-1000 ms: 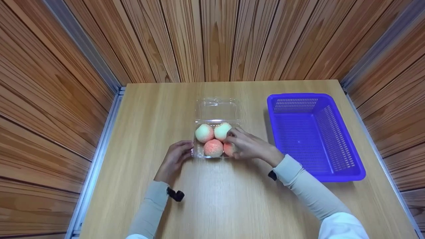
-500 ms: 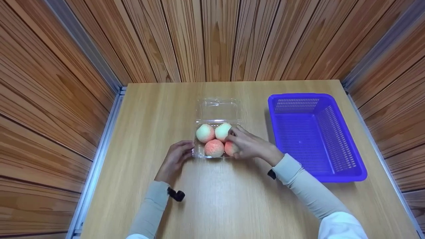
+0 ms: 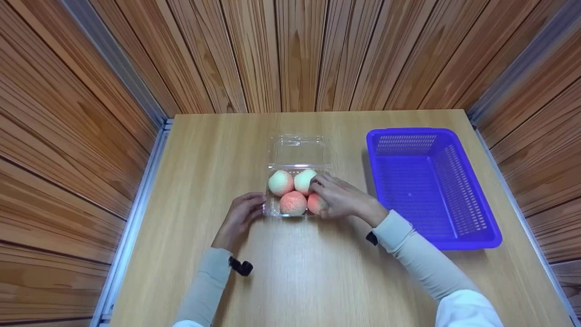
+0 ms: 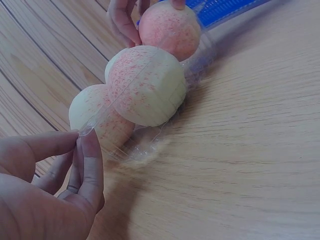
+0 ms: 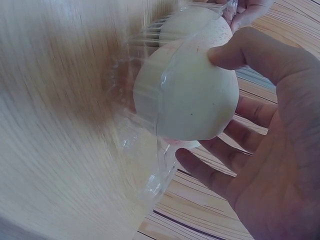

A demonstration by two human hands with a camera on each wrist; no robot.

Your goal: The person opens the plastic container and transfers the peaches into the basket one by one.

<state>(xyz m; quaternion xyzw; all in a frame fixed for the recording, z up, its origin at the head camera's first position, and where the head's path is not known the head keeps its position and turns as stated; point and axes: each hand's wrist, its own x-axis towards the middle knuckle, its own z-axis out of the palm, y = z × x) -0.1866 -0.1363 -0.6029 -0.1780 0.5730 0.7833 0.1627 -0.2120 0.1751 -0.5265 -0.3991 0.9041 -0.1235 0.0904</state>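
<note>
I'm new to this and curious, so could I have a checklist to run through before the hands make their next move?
1. Left grip pinching the edge of the clear clamshell: ok.
2. Right grip around the near-right peach: ok, its thumb touches it.
3. That peach resting on the clamshell floor: cannot tell, it is partly hidden.
4. Clamshell lid folded open: ok.
5. Right sleeve clear of the plastic basket: cannot tell, they overlap in the head view.

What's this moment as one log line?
left hand: pinches clear container edge; right hand: grips front-right peach-like ball; lid: open; purple basket: at right
</note>
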